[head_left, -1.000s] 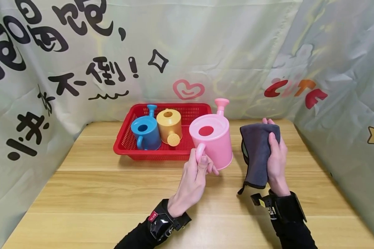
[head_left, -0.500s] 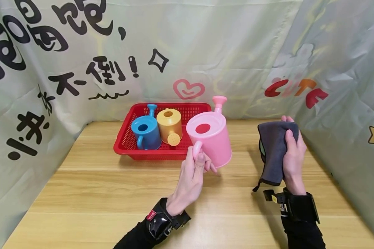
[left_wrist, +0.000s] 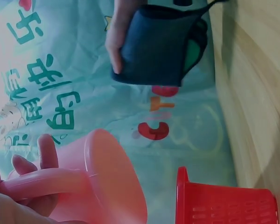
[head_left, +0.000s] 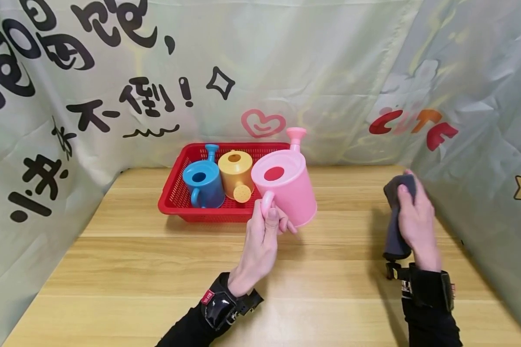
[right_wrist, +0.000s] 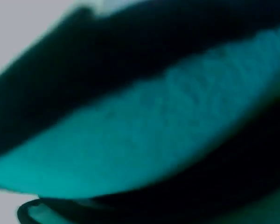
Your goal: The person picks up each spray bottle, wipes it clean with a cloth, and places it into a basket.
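Observation:
My left hand grips the handle of a pink watering can, which is tilted a little and held up in front of the basket's right end. In the left wrist view its pink body and the curled fingers show close up. Off to the right, my right hand holds a folded dark grey cloth above the table, thumb on the near side. The right wrist view is filled by that cloth, blurred, with a greenish face between dark folds.
A red plastic basket stands at the back of the wooden table. Inside it are a blue watering can and a yellow watering can. A printed fabric backdrop encloses the table at the back and sides.
The right hand has moved right with the cloth and turned, so the cloth now shows narrower. The left hand has shifted the pink watering can slightly left and up, tilting it more.

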A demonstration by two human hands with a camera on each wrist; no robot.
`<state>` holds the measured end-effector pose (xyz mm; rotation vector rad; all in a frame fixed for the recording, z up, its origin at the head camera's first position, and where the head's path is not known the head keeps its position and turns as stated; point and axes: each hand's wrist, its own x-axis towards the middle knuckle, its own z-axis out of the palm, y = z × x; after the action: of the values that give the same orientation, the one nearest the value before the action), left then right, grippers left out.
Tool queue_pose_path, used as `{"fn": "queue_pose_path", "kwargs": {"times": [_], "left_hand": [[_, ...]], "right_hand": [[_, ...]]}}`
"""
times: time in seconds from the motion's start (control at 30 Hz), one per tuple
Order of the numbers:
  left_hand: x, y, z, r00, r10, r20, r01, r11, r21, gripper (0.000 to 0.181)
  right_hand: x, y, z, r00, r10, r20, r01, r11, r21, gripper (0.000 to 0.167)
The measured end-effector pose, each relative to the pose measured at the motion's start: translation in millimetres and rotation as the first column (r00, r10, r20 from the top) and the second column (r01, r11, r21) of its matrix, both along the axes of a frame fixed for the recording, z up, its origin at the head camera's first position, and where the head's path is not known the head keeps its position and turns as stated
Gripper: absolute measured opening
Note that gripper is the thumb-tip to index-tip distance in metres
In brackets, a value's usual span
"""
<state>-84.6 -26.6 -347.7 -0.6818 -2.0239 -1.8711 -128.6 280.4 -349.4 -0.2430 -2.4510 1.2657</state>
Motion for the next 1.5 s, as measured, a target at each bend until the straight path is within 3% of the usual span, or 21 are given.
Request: {"fn": "queue_pose_path", "kwargs": {"times": [0.07,0.1,0.2,0.33,0.4,0.47,0.67,0.83,0.97,1.13,1.27,1.5], "left_hand": [[-0.3,-1.3,0.8,1.000,0.005,0.007,-0.005,1.000,0.002,0.019],[-0.4,-1.9,1.0,1.000,0.007,0.012,-0.007,1.000,0.002,0.019],[-0.4,-2.7,1.6,1.000,0.011,0.023,-0.011,1.000,-0.002,0.018],[-1.1,-3.6,1.4,0.999,0.016,0.027,-0.016,1.000,-0.003,0.019],[-2.1,-4.2,1.9,0.999,0.024,0.026,-0.024,1.000,-0.006,0.021],[-4.6,-5.0,2.4,0.999,0.031,0.032,-0.031,0.999,-0.010,0.022],[-26.4,-7.0,1.6,0.994,0.079,0.072,-0.073,0.994,-0.084,0.020],[-52.8,-6.7,-2.2,0.988,0.115,0.101,-0.092,0.973,-0.212,0.022],[-67.5,-4.8,-5.9,0.981,0.157,0.117,-0.117,0.948,-0.295,0.026],[-75.4,-1.6,-5.7,0.971,0.219,0.098,-0.166,0.908,-0.385,0.034],[-79.5,-1.8,-6.0,0.963,0.246,0.106,-0.172,0.870,-0.463,0.033],[-93.8,-9.1,-12.0,0.956,0.249,0.153,-0.106,0.785,-0.611,0.033]], "right_hand": [[-4.0,-5.6,-6.0,0.987,0.112,0.117,-0.126,0.985,0.122,0.056],[-6.5,-10.1,-9.8,0.968,0.181,0.175,-0.210,0.964,0.165,0.058],[-12.2,-28.1,-24.7,0.873,0.355,0.335,-0.440,0.869,0.226,0.063],[-11.0,-52.6,-40.9,0.716,0.464,0.522,-0.641,0.732,0.229,0.064],[-8.6,-61.1,-43.9,0.657,0.466,0.592,-0.691,0.686,0.226,0.065],[-7.9,-66.0,-45.3,0.629,0.464,0.624,-0.710,0.670,0.218,0.067],[-8.1,-66.4,-46.4,0.615,0.458,0.642,-0.712,0.673,0.201,0.070],[-9.5,-64.5,-47.2,0.618,0.449,0.645,-0.709,0.672,0.211,0.069],[-10.3,-65.5,-47.4,0.616,0.439,0.655,-0.706,0.677,0.210,0.069],[-10.3,-66.7,-46.2,0.613,0.442,0.654,-0.706,0.678,0.204,0.069],[-10.4,-67.4,-45.9,0.612,0.451,0.650,-0.711,0.673,0.203,0.068],[-9.5,-67.2,-45.1,0.608,0.445,0.658,-0.708,0.678,0.196,0.068]]}}
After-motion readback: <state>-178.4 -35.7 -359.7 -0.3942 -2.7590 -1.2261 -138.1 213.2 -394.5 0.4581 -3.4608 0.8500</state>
